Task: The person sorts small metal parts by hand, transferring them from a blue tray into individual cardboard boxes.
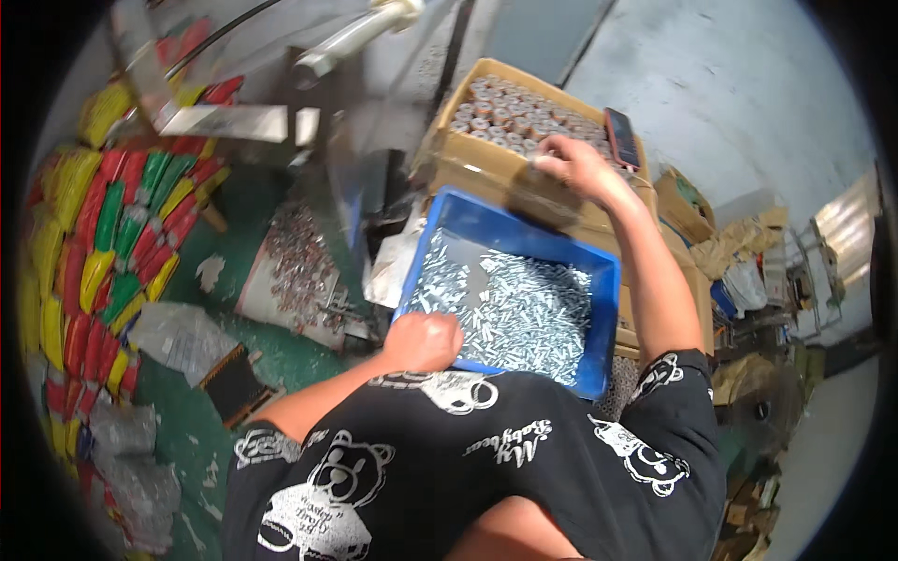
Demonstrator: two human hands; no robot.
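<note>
A blue plastic bin (606, 323) stands right in front of me, holding a heap of small shiny metal pins (538, 313). My left hand (423, 341) is a closed fist at the bin's near left corner, and whatever is in it stays hidden. Beyond the bin, an open cardboard box (486, 157) is packed with rows of small grey cylindrical metal parts (524, 114). At this box's near edge my right hand (572, 166) has its fingers curled together. Something small and greyish may be at its fingertips, too small to name.
A phone (621, 138) rests on the box's right edge. Machine bars (234, 122) reach in at upper left. Below them, a white sack (281, 280) bears scattered metal pieces. Red, yellow and green packs (122, 215) are piled far left. More cartons (685, 201) stand at right.
</note>
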